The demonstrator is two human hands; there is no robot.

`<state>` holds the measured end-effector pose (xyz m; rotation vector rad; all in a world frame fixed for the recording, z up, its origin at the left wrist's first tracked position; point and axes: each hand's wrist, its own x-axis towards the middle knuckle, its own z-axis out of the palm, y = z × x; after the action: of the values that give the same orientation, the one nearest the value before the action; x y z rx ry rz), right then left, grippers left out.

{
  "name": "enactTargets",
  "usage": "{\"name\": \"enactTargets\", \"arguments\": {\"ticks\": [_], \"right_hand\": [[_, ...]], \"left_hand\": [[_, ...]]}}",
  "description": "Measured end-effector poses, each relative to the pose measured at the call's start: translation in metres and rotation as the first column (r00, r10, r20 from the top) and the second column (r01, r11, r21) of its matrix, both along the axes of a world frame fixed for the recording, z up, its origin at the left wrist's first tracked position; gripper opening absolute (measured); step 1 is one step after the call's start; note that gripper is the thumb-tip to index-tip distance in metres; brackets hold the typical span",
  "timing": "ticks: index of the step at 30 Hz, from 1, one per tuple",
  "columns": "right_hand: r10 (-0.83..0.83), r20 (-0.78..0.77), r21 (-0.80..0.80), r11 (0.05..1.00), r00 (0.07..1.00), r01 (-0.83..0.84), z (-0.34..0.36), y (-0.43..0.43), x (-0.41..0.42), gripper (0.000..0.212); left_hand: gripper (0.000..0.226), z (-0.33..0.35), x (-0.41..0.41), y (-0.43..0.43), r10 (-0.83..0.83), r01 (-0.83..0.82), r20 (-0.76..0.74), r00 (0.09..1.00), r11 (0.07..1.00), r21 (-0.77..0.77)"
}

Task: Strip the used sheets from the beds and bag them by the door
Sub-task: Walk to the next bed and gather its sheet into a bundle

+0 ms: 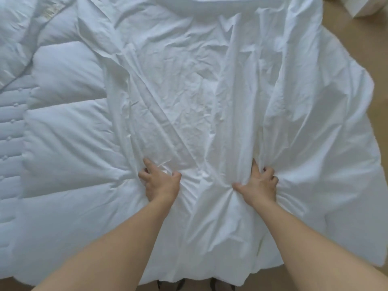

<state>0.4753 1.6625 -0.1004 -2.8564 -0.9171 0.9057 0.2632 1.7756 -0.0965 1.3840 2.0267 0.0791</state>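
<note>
A crumpled white sheet [189,87] lies spread over the bed and hangs off its right side toward the floor. My left hand [160,181] grips a bunch of this sheet near the bed's foot, fingers curled into the cloth. About a forearm's length to the right, my right hand [259,183] clutches another fold of the same sheet, which puckers around both fists. A puffy quilted duvet [63,127] lies beside the sheet on the left half of the bed.
A quilted mattress pad [10,131] shows at the far left edge. Tan floor [369,51] runs along the right side and near the bottom. A white box-like object [365,6] sits at the top right corner. A pillow edge [189,5] lies at the top.
</note>
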Motion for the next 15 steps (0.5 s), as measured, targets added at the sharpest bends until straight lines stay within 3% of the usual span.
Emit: {"name": "enactTargets", "arguments": {"ticks": [3, 5, 9, 12, 15], "right_hand": [[-0.081, -0.038, 0.046, 0.996, 0.996, 0.082, 0.007, 0.001, -0.003, 0.099], [-0.157, -0.06, 0.064, 0.985, 0.986, 0.161, 0.013, -0.003, -0.005, 0.095], [-0.229, -0.101, 0.114, 0.964, 0.968, 0.24, 0.028, -0.018, -0.006, 0.083], [-0.209, -0.193, 0.098, 0.968, 0.959, 0.231, 0.042, -0.027, -0.006, 0.05], [-0.173, -0.259, 0.081, 0.976, 0.95, 0.2, 0.056, -0.03, -0.011, 0.031]], "left_hand": [[0.1, 0.01, 0.012, -0.004, 0.167, -0.158, 0.176, 0.97, 0.985, -0.062], [0.086, 0.018, 0.018, -0.011, 0.236, -0.214, 0.24, 0.942, 0.97, -0.112], [0.029, 0.04, 0.026, -0.026, 0.003, 0.015, 0.133, 0.991, 0.991, -0.135], [0.028, 0.059, 0.038, -0.035, -0.152, 0.154, 0.024, 0.988, 0.985, -0.075], [0.036, 0.072, 0.049, -0.039, -0.13, 0.129, 0.017, 0.991, 0.991, 0.028]]}}
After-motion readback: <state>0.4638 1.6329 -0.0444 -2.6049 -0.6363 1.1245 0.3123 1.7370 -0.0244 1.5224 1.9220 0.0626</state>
